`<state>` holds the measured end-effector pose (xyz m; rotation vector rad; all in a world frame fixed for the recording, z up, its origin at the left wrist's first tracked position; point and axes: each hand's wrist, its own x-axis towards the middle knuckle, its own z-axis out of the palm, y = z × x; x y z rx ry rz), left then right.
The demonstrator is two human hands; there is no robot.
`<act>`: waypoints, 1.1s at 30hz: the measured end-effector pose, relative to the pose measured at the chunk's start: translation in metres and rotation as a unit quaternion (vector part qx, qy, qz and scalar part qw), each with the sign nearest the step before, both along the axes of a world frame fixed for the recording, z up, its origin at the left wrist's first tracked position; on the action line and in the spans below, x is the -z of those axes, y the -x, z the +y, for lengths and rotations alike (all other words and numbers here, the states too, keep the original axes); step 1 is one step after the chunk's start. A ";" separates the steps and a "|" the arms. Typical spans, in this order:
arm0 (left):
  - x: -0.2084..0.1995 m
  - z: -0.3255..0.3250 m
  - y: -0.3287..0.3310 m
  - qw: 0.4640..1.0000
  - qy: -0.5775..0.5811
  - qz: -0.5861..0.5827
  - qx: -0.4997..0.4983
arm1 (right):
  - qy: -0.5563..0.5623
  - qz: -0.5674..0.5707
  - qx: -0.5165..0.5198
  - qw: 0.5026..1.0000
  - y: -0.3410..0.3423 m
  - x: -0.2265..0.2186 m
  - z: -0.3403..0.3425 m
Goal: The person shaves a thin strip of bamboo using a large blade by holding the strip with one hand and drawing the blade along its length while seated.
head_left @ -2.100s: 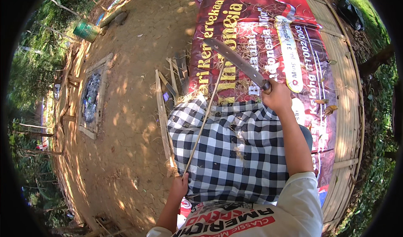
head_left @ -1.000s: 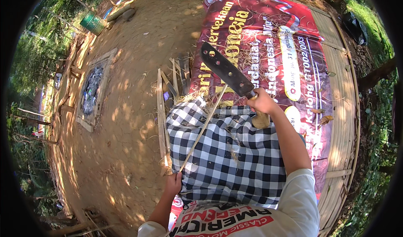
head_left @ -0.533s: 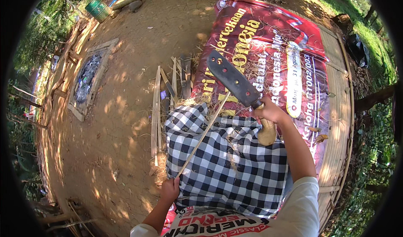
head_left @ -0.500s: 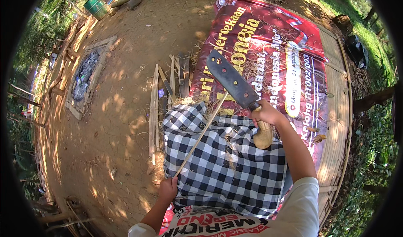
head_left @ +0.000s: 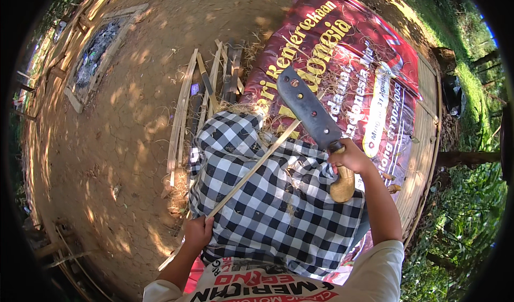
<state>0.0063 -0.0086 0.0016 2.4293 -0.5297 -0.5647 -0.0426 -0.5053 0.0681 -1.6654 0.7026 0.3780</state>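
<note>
My right hand (head_left: 352,158) is closed around the wooden handle of a machete (head_left: 310,108), whose broad dark blade has several holes and points up and to the left. In my left hand (head_left: 198,231) is a thin pale bamboo strip (head_left: 251,172). The strip slants up over my lap, and its upper part passes behind the blade and shows again a little beyond it. Its lower end sticks out below my left fist. A black-and-white checked cloth (head_left: 278,200) covers my lap, with fine shavings scattered on it.
A dark red printed banner (head_left: 300,39) lies over a bamboo platform (head_left: 423,136), strewn with curly shavings. Several bamboo strips (head_left: 182,114) and dark pieces lie on the bare ground to the left. Farther left is a framed ash pit (head_left: 99,53). Green plants border the right side.
My left hand has moved down and left, drawing the bamboo strip along the blade. The machete stays in my right hand at nearly the same angle. The view has shifted slightly.
</note>
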 end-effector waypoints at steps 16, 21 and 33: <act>0.002 0.001 -0.007 1.000 0.023 0.017 0.010 | 0.040 0.036 0.046 0.997 -0.008 -0.025 0.056; 0.006 0.003 -0.009 0.999 0.017 -0.006 0.043 | -0.023 0.009 0.052 0.998 0.005 -0.022 0.029; 0.010 0.009 -0.012 0.998 0.040 0.009 0.038 | -0.031 -0.001 0.143 0.989 -0.001 -0.025 0.063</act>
